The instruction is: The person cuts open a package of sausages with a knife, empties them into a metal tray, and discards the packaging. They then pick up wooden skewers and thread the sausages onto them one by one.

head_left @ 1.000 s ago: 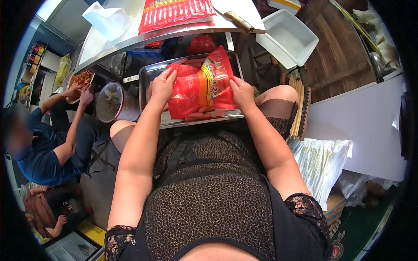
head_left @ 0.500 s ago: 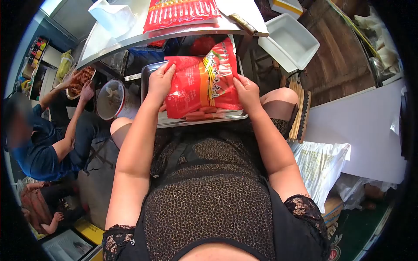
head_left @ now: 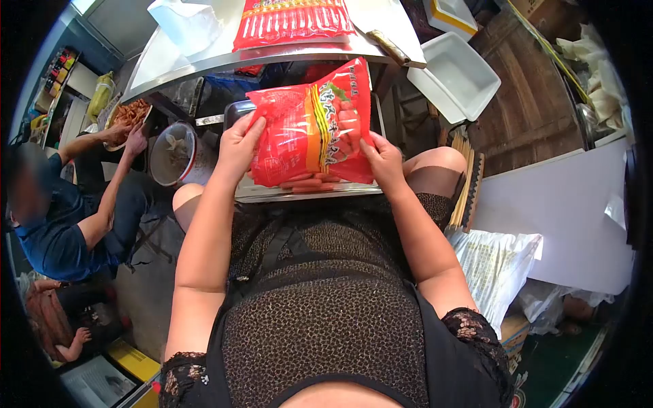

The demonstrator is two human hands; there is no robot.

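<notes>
A red plastic bag (head_left: 286, 136) with a yellow stripe and black characters is stretched between both hands above my lap. My left hand (head_left: 239, 146) pinches its left edge, with thumb and fingers closed on the film. At the bag's lower right edge, my right hand (head_left: 382, 160) grips the plastic in the same way. Beneath the bag lies a metal tray (head_left: 272, 194) on my thighs, holding several reddish sausages (head_left: 309, 183). The bag covers most of the tray's inside.
Ahead stands a white table (head_left: 381, 19) with a packed red bag (head_left: 292, 26). White bins (head_left: 454, 78) sit at the right. On the left, a seated person (head_left: 68, 211) handles reddish pieces in a bowl, near a bucket (head_left: 173, 155). Wooden sticks (head_left: 460, 180) stand beside my right knee.
The bag has tilted and looks fuller, its top right corner higher. My left hand has shifted slightly left and down. The view has moved a little.
</notes>
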